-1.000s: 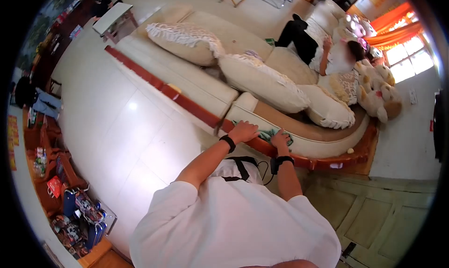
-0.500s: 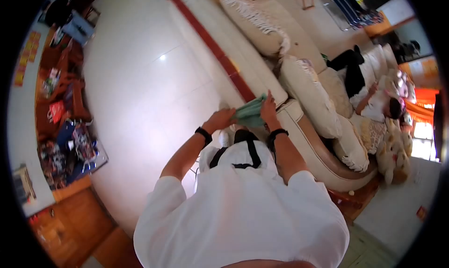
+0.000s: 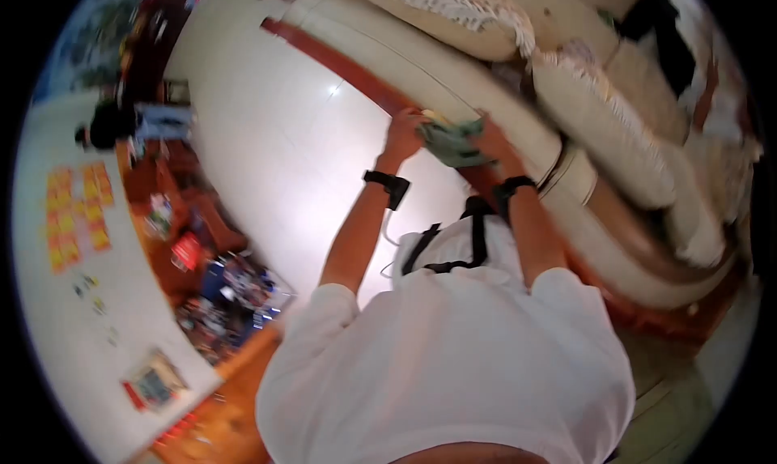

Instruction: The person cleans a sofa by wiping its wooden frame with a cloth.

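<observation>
Between my two hands a green cloth point(image 3: 455, 142) is bunched, slightly blurred. My left hand point(image 3: 402, 138) is closed on its left end, close to the sofa's red wooden edge point(image 3: 344, 71). On the right side of the cloth, my right hand point(image 3: 495, 146) grips it with its fingers partly hidden in the folds. Both hands are in front of the beige sofa's long seat point(image 3: 421, 67). Each wrist carries a black band.
Fringed cushions point(image 3: 599, 124) lie along the sofa, which curves round on the right. Pale shiny floor point(image 3: 283, 140) stretches left of the sofa. By the left wall stand wooden furniture with piled items point(image 3: 227, 298) and a person point(image 3: 133, 126). Another person's dark-clad legs point(image 3: 668, 39) show upper right.
My view has turned and shifted, so more of the left wall shows. Both hands are farther forward along the sofa edge, and the cloth is more bunched than before.
</observation>
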`<action>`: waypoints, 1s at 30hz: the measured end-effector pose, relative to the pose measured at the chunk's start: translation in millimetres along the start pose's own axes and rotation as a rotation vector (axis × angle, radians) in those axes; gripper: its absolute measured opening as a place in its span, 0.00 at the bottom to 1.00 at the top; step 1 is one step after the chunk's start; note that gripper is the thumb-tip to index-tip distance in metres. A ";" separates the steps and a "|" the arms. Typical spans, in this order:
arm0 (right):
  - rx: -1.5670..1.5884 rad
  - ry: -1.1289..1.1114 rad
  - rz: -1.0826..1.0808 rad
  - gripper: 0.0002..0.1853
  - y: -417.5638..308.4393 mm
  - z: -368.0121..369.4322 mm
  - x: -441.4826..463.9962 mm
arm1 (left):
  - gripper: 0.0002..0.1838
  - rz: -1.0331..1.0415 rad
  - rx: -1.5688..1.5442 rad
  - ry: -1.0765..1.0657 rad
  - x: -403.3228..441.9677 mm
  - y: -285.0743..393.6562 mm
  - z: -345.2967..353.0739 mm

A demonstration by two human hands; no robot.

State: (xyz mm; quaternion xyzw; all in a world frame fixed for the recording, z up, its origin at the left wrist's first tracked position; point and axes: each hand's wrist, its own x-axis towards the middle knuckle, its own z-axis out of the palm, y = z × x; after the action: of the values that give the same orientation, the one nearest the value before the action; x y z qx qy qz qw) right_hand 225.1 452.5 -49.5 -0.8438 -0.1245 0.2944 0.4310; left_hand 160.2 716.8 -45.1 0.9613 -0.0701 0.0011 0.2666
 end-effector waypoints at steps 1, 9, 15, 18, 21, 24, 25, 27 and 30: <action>0.045 0.119 0.025 0.45 35.4 -4.6 10.7 | 0.21 0.012 0.071 -0.106 8.6 28.7 -8.8; -0.157 0.597 0.210 0.48 105.0 -74.5 -32.2 | 0.20 0.274 0.084 -0.231 -4.9 117.4 88.5; -0.024 0.545 0.551 0.57 84.6 -90.4 -32.9 | 0.18 0.620 0.208 -0.409 79.9 94.3 69.9; -0.047 0.590 0.594 0.56 95.1 -72.2 -15.6 | 0.20 0.682 0.284 -0.434 120.8 55.0 55.6; -0.104 0.491 0.800 0.54 46.9 -67.2 8.4 | 0.28 0.414 0.334 -0.579 164.2 12.6 31.7; -0.086 0.281 0.993 0.49 -11.3 -34.2 70.7 | 0.28 0.303 0.477 -0.631 220.3 -57.7 -1.2; -0.176 0.267 0.953 0.49 -28.0 -16.6 90.8 | 0.27 0.259 0.483 -0.611 233.9 -85.5 -8.0; -0.265 0.276 0.868 0.50 -63.1 25.4 133.8 | 0.25 0.281 0.447 -0.481 247.2 -124.7 -36.3; -0.291 0.230 0.780 0.53 -135.7 80.6 180.3 | 0.16 0.495 0.271 -0.321 272.9 -182.3 -84.0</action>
State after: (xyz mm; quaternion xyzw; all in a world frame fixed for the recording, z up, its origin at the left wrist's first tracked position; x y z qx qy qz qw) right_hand 325.8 669.9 -47.7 -0.9069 0.2126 0.3187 0.1750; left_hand 458.1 877.8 -55.6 0.9297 -0.3421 -0.0764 0.1133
